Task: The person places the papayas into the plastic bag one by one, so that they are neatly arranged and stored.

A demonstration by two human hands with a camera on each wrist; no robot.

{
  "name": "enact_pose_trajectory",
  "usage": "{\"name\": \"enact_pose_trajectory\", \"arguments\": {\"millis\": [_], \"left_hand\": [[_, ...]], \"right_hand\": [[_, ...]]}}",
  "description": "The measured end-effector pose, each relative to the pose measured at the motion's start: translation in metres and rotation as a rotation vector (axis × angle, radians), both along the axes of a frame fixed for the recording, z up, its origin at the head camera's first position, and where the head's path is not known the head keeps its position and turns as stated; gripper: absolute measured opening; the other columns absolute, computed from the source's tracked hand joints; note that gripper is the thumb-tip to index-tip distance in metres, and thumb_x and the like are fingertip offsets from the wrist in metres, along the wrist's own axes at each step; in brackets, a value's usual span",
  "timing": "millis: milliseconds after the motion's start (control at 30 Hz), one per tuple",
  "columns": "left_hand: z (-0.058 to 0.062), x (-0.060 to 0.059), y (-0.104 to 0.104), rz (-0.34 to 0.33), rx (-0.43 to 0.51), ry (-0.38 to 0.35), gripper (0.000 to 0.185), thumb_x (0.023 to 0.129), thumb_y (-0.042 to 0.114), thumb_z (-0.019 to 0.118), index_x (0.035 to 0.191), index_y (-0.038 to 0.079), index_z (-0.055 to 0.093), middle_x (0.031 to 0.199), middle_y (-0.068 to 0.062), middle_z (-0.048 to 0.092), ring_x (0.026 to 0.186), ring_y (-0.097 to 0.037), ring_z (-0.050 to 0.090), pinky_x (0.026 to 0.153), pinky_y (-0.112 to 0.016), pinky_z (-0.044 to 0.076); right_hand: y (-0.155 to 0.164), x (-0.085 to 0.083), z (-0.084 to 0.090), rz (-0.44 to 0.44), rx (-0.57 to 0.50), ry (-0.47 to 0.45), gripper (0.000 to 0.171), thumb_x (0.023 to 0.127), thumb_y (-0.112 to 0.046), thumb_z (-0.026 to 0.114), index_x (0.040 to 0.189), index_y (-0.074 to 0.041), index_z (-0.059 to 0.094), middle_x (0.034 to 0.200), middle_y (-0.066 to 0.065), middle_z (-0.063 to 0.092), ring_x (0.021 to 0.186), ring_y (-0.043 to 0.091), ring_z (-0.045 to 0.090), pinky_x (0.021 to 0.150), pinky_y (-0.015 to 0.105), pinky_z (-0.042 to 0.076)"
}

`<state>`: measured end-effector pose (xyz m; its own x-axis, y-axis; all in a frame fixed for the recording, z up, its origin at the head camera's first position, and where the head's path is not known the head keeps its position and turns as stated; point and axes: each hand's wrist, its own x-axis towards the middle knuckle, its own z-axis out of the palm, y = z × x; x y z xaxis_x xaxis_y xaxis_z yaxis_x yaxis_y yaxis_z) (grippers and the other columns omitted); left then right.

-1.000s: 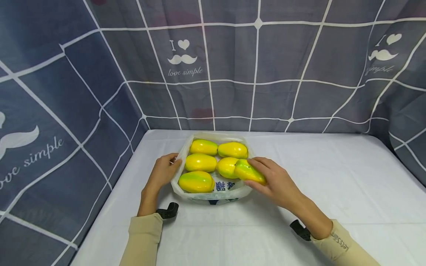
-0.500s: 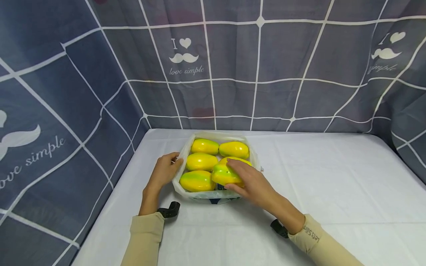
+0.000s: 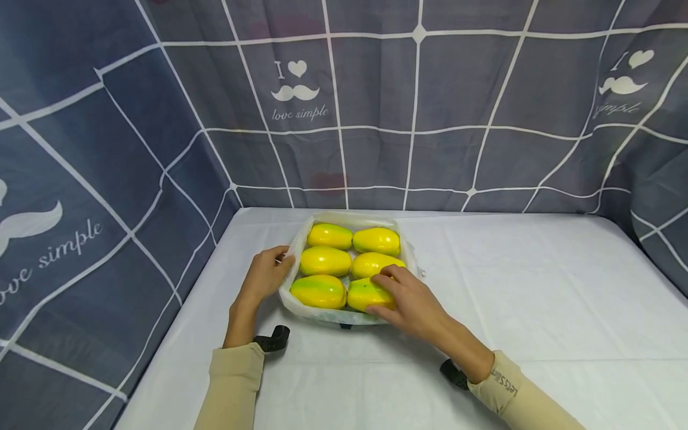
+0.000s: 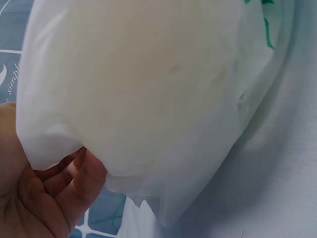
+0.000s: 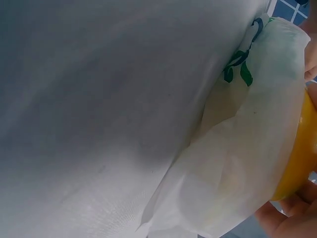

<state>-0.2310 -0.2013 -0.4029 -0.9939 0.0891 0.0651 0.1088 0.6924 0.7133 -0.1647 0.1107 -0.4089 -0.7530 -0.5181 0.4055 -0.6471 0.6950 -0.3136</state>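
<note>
A white plastic bag lies open on the table and holds several yellow-green fruits in two rows. My right hand grips the front right fruit, which sits in the bag beside the front left fruit. My left hand pinches the bag's left rim. In the left wrist view the bag fills the frame, with my left hand under its edge. The right wrist view shows the bag, a slice of the fruit and my fingers at the lower right.
A white cloth covers the table. A grey curtain with white lines closes off the back and both sides. Black camera straps sit at both wrists. The table's left edge runs close to my left arm.
My right hand carried the fruit from the bag's right rim leftward and down into the front right spot. The left hand stayed on the bag's rim.
</note>
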Motion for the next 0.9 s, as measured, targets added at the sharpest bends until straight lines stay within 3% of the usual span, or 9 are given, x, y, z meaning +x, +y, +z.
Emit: {"name": "enact_pose_trajectory", "arguments": {"millis": [600,900], "left_hand": [[0.0033,0.0033,0.0008,0.002,0.016,0.003,0.038,0.101,0.018,0.054,0.133,-0.002,0.059,0.113,-0.019,0.063,0.096,-0.030,0.060,0.085,-0.044,0.049],[0.0034,0.0035,-0.0003,0.001,0.016,0.011,0.038,0.101,0.018,0.054,0.133,-0.003,0.059,0.114,-0.019,0.063,0.096,-0.030,0.060,0.086,-0.045,0.049]], "right_hand": [[0.0014,0.0016,-0.0065,-0.002,0.023,-0.043,0.054,0.085,-0.040,0.077,0.122,-0.002,0.066,0.115,0.008,0.057,0.096,0.018,0.052,0.082,0.036,0.048],[0.0061,0.0082,-0.0010,-0.043,0.029,-0.134,0.056,0.087,-0.035,0.072,0.131,-0.004,0.056,0.128,0.008,0.056,0.118,0.024,0.053,0.099,0.044,0.044]]}}
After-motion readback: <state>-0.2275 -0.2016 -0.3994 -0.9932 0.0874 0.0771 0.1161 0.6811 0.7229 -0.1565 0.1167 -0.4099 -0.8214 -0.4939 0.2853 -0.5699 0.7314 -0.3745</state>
